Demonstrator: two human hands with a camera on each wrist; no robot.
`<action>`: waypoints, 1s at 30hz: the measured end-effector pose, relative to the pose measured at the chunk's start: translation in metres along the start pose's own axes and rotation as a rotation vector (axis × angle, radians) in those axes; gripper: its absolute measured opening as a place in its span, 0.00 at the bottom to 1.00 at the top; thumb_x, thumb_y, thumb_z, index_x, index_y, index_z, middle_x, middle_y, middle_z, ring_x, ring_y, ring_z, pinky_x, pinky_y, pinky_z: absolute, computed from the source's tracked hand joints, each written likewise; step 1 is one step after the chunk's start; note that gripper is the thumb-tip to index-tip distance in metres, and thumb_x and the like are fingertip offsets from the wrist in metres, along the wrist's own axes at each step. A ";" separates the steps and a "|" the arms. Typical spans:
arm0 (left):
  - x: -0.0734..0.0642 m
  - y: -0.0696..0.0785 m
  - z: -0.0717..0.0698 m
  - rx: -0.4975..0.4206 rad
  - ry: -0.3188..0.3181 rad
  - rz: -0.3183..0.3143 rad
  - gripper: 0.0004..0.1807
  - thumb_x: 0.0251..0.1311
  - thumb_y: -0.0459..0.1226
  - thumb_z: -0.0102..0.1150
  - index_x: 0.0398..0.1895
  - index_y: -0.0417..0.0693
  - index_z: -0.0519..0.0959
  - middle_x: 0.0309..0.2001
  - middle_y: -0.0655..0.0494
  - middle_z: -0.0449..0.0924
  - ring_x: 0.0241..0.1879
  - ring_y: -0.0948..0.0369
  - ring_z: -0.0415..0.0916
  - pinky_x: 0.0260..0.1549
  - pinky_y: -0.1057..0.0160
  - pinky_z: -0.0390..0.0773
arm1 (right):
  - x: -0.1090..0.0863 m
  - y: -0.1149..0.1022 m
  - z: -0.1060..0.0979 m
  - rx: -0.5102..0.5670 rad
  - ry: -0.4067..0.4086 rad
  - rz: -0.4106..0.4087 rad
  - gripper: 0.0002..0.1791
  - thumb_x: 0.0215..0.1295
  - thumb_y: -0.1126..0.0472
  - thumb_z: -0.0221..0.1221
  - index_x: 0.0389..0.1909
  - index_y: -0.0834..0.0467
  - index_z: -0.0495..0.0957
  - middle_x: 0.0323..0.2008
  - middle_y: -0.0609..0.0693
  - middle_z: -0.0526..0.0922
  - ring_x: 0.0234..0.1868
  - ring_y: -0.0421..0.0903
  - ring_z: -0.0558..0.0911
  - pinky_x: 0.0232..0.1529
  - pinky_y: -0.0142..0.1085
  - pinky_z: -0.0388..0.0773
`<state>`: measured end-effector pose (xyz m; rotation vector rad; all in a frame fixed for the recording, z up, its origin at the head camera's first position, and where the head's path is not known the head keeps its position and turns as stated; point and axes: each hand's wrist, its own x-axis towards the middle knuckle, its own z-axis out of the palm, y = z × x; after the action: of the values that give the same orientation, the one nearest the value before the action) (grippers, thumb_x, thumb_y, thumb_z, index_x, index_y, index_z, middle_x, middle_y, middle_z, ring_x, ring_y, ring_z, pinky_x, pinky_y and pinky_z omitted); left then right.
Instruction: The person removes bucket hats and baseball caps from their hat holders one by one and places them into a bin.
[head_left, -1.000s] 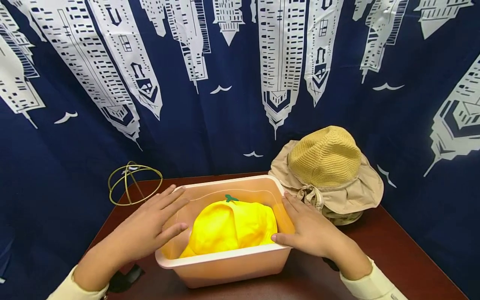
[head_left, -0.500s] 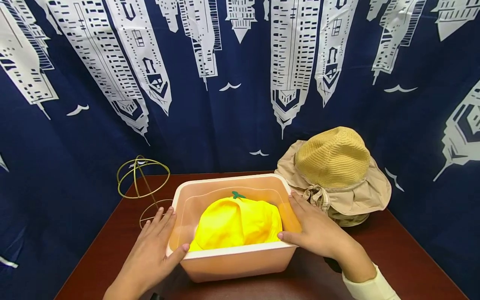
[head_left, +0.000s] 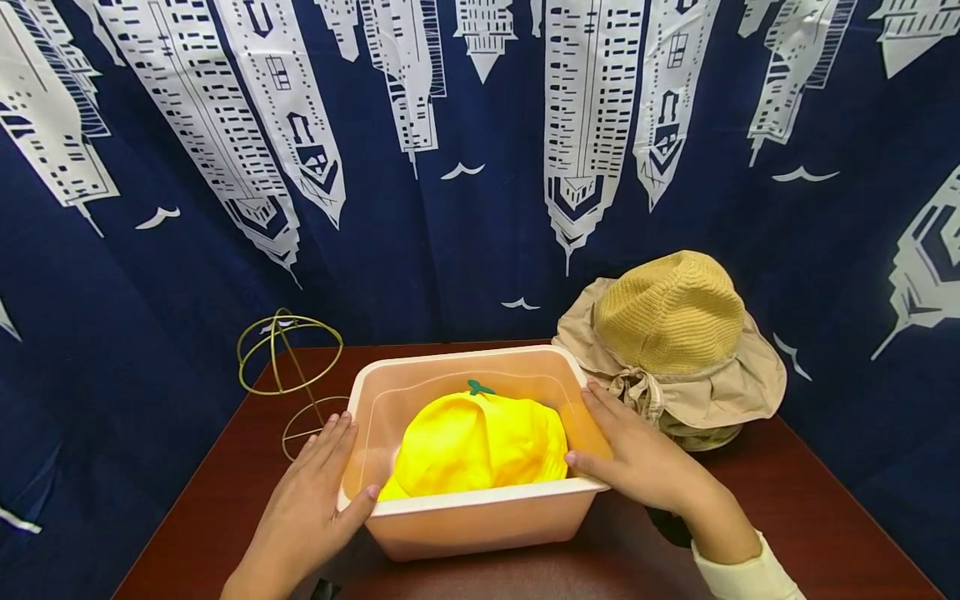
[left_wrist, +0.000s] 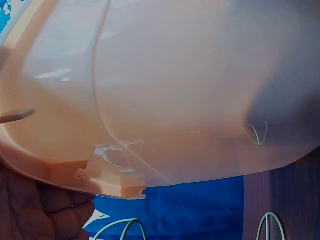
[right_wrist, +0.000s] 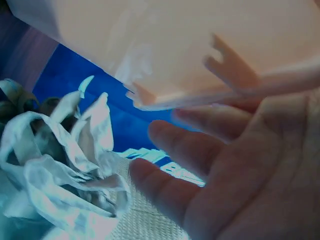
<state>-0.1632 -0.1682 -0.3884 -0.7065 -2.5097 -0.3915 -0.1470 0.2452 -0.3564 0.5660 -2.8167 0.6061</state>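
A peach plastic tub [head_left: 465, 533] with a pale rim stands on the table in the head view. Inside it lies a yellow cap [head_left: 480, 442] topped by a small green sprout [head_left: 478, 387]. My left hand [head_left: 311, 492] is at the tub's left side, its fingers extended along the outside and its thumb over the front corner. On the opposite side, my right hand [head_left: 652, 462] touches the rim, thumb lapping over the inner edge. In the right wrist view, the right hand's fingers [right_wrist: 185, 145] spread loosely below the rim. The tub's wall fills most of the left wrist view.
At the back right is a pile of hats: a knit-crowned beige hat [head_left: 667, 325] with a tied bow, over a camouflage-patterned one [head_left: 701, 435]. A gold wire stand [head_left: 291, 387] rises behind the left hand. The brown table [head_left: 795, 517] meets a navy skyline-print curtain [head_left: 450, 275].
My left hand has come down from above the tub's left rim to its outer side. The right hand keeps its place on the right rim. The camera view has shifted slightly.
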 end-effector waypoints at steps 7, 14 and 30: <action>-0.002 0.000 0.001 0.025 0.008 0.012 0.39 0.62 0.52 0.58 0.69 0.34 0.68 0.71 0.43 0.65 0.71 0.47 0.60 0.72 0.65 0.40 | 0.003 0.016 -0.032 -0.018 0.299 -0.223 0.34 0.54 0.52 0.73 0.61 0.59 0.78 0.63 0.53 0.76 0.63 0.53 0.75 0.66 0.37 0.67; -0.001 -0.001 0.001 0.015 0.032 0.031 0.39 0.62 0.52 0.58 0.68 0.33 0.69 0.70 0.42 0.66 0.70 0.46 0.62 0.72 0.67 0.38 | 0.015 0.045 -0.072 0.008 0.561 -0.383 0.26 0.46 0.65 0.75 0.50 0.62 0.83 0.51 0.57 0.84 0.58 0.37 0.77 0.62 0.21 0.63; -0.002 -0.001 0.000 0.006 -0.002 -0.005 0.39 0.62 0.52 0.59 0.70 0.36 0.68 0.71 0.44 0.64 0.72 0.49 0.59 0.73 0.59 0.47 | 0.050 0.106 -0.126 0.062 0.707 -0.153 0.22 0.48 0.76 0.72 0.48 0.65 0.84 0.52 0.60 0.82 0.58 0.24 0.71 0.61 0.21 0.62</action>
<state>-0.1622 -0.1696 -0.3895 -0.6988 -2.5135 -0.3846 -0.2211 0.3724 -0.2673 0.4546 -2.0814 0.6960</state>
